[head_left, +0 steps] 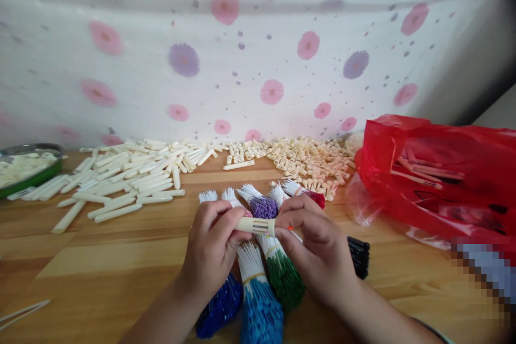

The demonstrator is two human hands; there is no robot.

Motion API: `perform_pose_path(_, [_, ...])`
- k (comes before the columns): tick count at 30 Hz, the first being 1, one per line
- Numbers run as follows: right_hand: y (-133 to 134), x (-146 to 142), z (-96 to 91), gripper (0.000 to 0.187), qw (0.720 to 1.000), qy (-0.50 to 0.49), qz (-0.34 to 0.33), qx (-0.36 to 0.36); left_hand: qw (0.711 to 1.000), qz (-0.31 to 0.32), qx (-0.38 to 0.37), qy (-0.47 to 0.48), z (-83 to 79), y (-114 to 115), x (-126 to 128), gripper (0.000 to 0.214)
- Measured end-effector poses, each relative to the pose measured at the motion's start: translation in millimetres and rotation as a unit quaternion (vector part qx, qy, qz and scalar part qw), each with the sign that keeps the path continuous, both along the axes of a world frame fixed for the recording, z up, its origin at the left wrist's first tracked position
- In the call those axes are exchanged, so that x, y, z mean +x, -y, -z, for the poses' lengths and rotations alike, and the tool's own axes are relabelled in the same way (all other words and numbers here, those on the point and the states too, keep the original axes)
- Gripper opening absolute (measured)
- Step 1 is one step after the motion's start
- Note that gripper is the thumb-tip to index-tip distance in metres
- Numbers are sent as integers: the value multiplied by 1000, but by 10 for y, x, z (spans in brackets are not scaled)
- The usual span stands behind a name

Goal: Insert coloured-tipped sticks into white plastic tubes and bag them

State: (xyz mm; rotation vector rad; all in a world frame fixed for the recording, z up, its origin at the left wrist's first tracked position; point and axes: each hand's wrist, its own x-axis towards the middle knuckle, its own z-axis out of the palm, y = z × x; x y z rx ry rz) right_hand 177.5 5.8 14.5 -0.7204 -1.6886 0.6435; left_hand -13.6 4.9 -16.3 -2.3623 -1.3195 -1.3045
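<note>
In the middle, my left hand [215, 234] grips a cream multicolour pen barrel [255, 225] with slots along its side. My right hand [316, 244] is closed at the barrel's right end. A thin white refill with an orange end [295, 235] shows under its fingers; the fingertips hide part of it. Below and behind my hands lie rubber-banded bundles of refills: dark blue [221, 309], light blue [262, 314], green [284, 282], purple [263, 207], red [316, 199] and black [358, 255]. Pink ones are mostly covered by my left hand.
Loose cream pen tubes [121, 177] are heaped at the back left, beside a green-rimmed dish [36, 173]. Small cream slotted parts [310, 156] pile up at the back. A red plastic bag [379, 166] with pens stands right. White strips [26, 313] lie front left.
</note>
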Motion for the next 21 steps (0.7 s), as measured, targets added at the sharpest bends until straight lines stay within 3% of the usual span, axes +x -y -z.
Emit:
perform_pose_path(4, [48,-83,72,11,995,-68,-3,-73,999,-27,32,-14,-14,8,5,24])
perform_pose_path(10, [12,-91,142,10,988,-102,-17,-112,998,-39,43,-18,-9,1,11,21])
perform_pose_path(12, [-24,-51,129,9,995,-54,-3,-84,999,-34,37,-11,-7,-2,15,20])
perform_pose_path(17, [-65,35,106,13,992,81,46,83,1000,-2,-8,14,4,-3,31,19])
perform_pose_path(21, [-60,26,119,13,989,100,53,99,1000,3,-15,17,12,-8,42,20])
